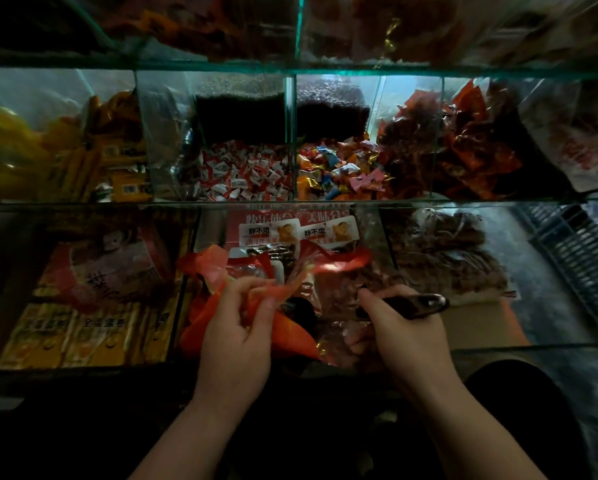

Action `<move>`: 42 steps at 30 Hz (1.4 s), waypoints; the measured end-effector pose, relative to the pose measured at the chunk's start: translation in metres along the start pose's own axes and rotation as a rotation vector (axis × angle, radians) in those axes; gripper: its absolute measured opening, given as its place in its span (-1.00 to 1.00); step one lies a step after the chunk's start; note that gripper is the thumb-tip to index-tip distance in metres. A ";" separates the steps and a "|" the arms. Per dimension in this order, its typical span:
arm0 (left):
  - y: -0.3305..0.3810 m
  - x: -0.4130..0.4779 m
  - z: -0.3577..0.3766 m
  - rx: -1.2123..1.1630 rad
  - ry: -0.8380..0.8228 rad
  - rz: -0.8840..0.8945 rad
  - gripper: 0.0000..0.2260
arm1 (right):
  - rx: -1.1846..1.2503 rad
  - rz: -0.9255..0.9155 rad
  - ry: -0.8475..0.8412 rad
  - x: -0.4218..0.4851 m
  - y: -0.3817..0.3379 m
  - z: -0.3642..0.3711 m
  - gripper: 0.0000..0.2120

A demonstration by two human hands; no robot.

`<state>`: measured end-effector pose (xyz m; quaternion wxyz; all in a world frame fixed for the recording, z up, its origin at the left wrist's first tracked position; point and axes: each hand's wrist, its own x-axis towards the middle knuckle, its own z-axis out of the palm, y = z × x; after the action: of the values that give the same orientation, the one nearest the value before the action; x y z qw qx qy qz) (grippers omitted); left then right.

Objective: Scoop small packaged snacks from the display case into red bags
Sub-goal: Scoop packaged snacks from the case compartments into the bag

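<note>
Snacks (339, 282): small clear-wrapped brown packs, heaped in the near middle compartment of the display case (498, 346), just beyond my hands.
Red bag (290, 336): thin plastic, crumpled over that same heap; I cannot tell how far its mouth gapes.
Left hand (237, 327): pinches the bag's rim; I'd spread it wider and keep it low beside the heap.
Right hand (399, 329): clenched round the dark scoop (419, 303) handle; the bowl is hidden from me.
Pour: tip slowly, well inside the mouth.
</note>
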<state>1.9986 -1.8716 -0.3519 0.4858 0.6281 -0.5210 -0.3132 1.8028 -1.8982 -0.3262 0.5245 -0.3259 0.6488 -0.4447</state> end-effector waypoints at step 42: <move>0.029 0.039 0.048 0.573 -0.313 0.176 -0.37 | 0.448 -0.162 -0.032 -0.056 -0.072 -0.062 -0.92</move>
<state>1.9555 -1.9222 -0.3364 0.2289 0.6360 -0.7083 -0.2034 1.7531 -1.8618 -0.2346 0.5567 -0.2595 0.4973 -0.6127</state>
